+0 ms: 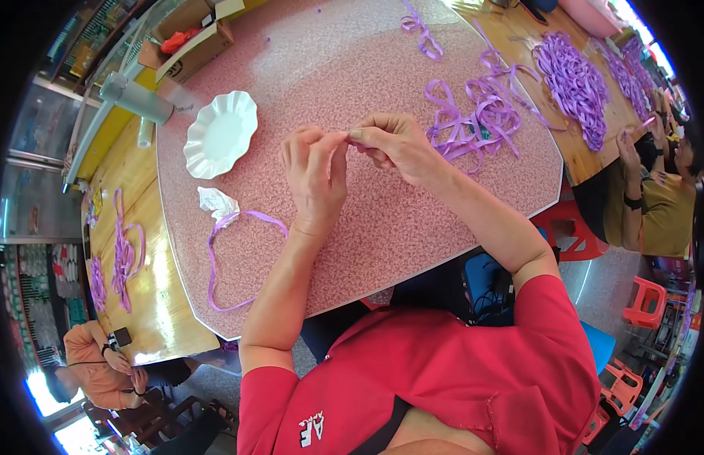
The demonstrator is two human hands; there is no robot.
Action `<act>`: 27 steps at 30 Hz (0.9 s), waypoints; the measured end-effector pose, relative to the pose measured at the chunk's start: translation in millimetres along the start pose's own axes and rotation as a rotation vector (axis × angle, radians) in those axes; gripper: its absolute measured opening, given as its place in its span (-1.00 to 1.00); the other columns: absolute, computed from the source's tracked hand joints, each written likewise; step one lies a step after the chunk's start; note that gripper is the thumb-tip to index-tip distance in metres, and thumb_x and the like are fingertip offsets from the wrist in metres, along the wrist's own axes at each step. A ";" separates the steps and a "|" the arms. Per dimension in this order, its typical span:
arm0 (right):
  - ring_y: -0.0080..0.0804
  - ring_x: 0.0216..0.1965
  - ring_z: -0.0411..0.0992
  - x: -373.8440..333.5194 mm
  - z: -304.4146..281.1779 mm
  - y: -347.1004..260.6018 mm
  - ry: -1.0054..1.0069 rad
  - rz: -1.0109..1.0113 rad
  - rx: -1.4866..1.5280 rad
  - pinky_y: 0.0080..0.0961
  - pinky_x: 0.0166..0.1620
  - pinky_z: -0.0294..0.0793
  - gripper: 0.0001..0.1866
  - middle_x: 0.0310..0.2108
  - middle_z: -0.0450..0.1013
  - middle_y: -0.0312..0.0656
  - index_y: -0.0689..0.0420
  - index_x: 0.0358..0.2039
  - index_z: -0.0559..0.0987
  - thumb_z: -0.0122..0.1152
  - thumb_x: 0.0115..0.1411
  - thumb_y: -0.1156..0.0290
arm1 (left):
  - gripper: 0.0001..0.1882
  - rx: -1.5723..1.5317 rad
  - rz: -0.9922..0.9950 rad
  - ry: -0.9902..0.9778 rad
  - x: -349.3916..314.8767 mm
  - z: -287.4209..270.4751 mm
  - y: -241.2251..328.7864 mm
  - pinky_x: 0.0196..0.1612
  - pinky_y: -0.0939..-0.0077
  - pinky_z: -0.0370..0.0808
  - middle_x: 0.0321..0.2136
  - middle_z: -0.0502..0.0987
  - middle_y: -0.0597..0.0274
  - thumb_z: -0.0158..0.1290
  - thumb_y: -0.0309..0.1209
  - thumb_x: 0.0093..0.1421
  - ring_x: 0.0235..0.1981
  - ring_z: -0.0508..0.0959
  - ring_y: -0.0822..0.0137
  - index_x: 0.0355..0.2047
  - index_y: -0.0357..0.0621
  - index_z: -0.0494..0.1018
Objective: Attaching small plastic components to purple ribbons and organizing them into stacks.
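Over the pink speckled table (412,243), my left hand (314,178) and my right hand (397,144) meet with thumbs and fingertips pinched together. A purple ribbon (211,267) loops over the table left of my left forearm and passes out of sight behind it. A bit of purple shows under my right fingers, so both hands seem to pinch the ribbon; the exact spot between the fingertips is hidden. To the right of my right hand lies a loose tangle of purple ribbon (497,114). A crumpled white tissue (217,205) rests left of my left hand.
A white scalloped plate (221,136) sits at the left, near a grey-green bottle (136,97) and an open cardboard box (194,53). More purple ribbon is heaped (570,83) on the wooden table at right. Other people sit at both sides. Red stools (646,302) stand at right.
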State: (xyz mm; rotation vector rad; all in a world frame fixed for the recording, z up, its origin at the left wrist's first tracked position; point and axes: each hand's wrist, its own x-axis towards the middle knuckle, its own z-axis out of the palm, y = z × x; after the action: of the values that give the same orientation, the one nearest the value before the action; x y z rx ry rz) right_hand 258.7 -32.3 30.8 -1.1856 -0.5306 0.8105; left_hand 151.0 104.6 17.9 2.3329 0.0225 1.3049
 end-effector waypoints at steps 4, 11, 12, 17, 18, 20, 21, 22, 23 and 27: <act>-0.78 -0.67 0.18 1.2 -4.2 2.1 -0.015 0.047 0.104 -0.74 -0.63 0.12 -0.82 -0.53 0.44 -0.38 0.19 -0.36 0.63 0.24 0.27 0.34 | -0.72 0.150 0.121 -0.037 0.9 -2.6 1.9 -0.01 0.20 0.28 -0.27 0.44 0.32 0.25 -0.49 0.05 -0.09 0.45 0.22 -0.20 0.06 0.54; -0.78 -0.68 0.12 3.2 -11.6 -2.2 -0.060 0.223 0.184 -0.71 -0.63 0.02 -0.79 -0.59 0.36 -0.43 0.12 -0.46 0.58 0.24 0.25 0.29 | -0.69 0.209 0.162 -0.059 0.5 -4.4 3.7 0.03 0.21 0.23 -0.28 0.45 0.37 0.26 -0.46 0.03 -0.09 0.46 0.24 -0.18 0.11 0.58; -0.78 -0.68 0.11 3.9 -11.6 -2.1 -0.061 0.229 0.178 -0.70 -0.63 0.02 -0.78 -0.60 0.35 -0.44 0.12 -0.47 0.57 0.23 0.26 0.29 | -0.69 0.206 0.164 -0.058 -0.3 -3.4 2.6 0.03 0.21 0.23 -0.28 0.45 0.37 0.26 -0.46 0.03 -0.09 0.46 0.24 -0.18 0.11 0.58; -0.76 -0.67 0.12 2.8 -4.9 -1.7 0.007 0.159 0.028 -0.69 -0.62 0.05 -0.80 -0.60 0.34 -0.45 0.10 -0.47 0.57 0.21 0.25 0.30 | -0.72 0.172 0.138 -0.076 -2.6 -2.6 0.4 0.04 0.19 0.22 -0.29 0.46 0.36 0.26 -0.46 0.01 -0.09 0.45 0.26 -0.23 0.09 0.56; -0.75 -0.67 0.13 2.6 -5.1 -1.8 0.015 0.164 0.022 -0.68 -0.62 0.06 -0.80 -0.60 0.34 -0.45 0.10 -0.47 0.57 0.21 0.25 0.30 | -0.72 0.170 0.138 -0.076 -2.2 -2.9 1.4 0.04 0.19 0.22 -0.29 0.46 0.36 0.26 -0.46 0.01 -0.09 0.45 0.26 -0.23 0.09 0.56; -0.75 -0.66 0.15 2.9 -8.9 -2.2 -0.005 0.185 0.038 -0.69 -0.62 0.07 -0.81 -0.60 0.34 -0.45 0.10 -0.47 0.58 0.21 0.25 0.30 | -0.76 0.187 0.166 -0.107 -0.8 -3.8 3.6 0.04 0.19 0.22 -0.29 0.46 0.35 0.25 -0.48 0.01 -0.10 0.45 0.25 -0.28 0.06 0.54; -0.75 -0.65 0.16 3.5 -10.1 -2.2 -0.027 0.203 0.055 -0.69 -0.62 0.07 -0.81 -0.59 0.35 -0.45 0.09 -0.47 0.58 0.22 0.25 0.31 | -0.76 0.188 0.166 -0.106 -0.8 -3.7 3.7 0.04 0.19 0.22 -0.29 0.46 0.35 0.25 -0.48 0.01 -0.10 0.45 0.25 -0.28 0.06 0.54; -0.75 -0.65 0.16 3.8 -9.9 -1.1 -0.028 0.204 0.054 -0.69 -0.62 0.07 -0.81 -0.59 0.35 -0.45 0.09 -0.47 0.58 0.22 0.25 0.31 | -0.76 0.199 0.179 -0.118 -0.8 -3.3 3.8 0.04 0.19 0.22 -0.29 0.46 0.34 0.25 -0.49 0.01 -0.10 0.45 0.25 -0.29 0.04 0.52; -0.75 -0.65 0.16 4.2 -9.3 0.7 -0.017 0.189 0.014 -0.70 -0.62 0.07 -0.82 -0.59 0.35 -0.46 0.09 -0.45 0.58 0.22 0.25 0.30 | -0.75 0.209 0.193 -0.130 -0.8 -2.7 3.9 0.05 0.18 0.21 -0.29 0.45 0.33 0.25 -0.50 0.01 -0.10 0.45 0.24 -0.29 0.01 0.50; -0.77 -0.64 0.16 5.0 -5.9 3.7 -0.013 0.152 -0.057 -0.73 -0.61 0.05 -0.82 -0.60 0.34 -0.49 0.09 -0.40 0.59 0.21 0.28 0.29 | -0.74 0.179 0.131 -0.122 -3.8 3.0 1.8 0.02 0.20 0.21 -0.31 0.44 0.31 0.23 -0.52 0.00 -0.13 0.45 0.23 -0.30 -0.03 0.43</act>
State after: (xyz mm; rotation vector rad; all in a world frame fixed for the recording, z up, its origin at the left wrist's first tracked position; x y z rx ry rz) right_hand 265.2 -31.4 25.2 -1.2850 -0.4806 0.9380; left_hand 151.0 100.9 14.2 2.6013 -0.0561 1.2653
